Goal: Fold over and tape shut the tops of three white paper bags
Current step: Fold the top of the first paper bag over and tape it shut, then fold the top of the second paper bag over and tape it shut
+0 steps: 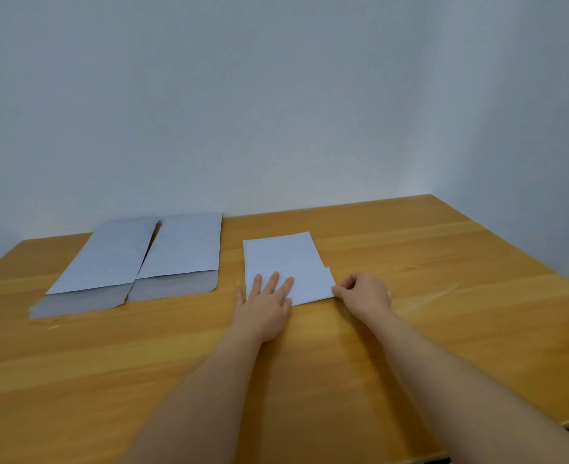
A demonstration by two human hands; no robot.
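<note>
The left hand (pixel 267 304) lies flat, fingers straight, pressing the near folded end of a white rectangular paper bag (pixel 284 262) on the wooden worktop (pixel 410 262). The right hand (pixel 365 293) pinches that fold's right corner. Two more flat white paper bags (pixel 149 259) lie side by side, well left of the hands.

Plain indoor room, home or office, can't tell which: light wooden tabletop (pixel 410 262) pushed into a corner of bare pale grey-blue walls (pixel 276 95). Only flat white paper bags (pixel 182 246) lie on it.
</note>
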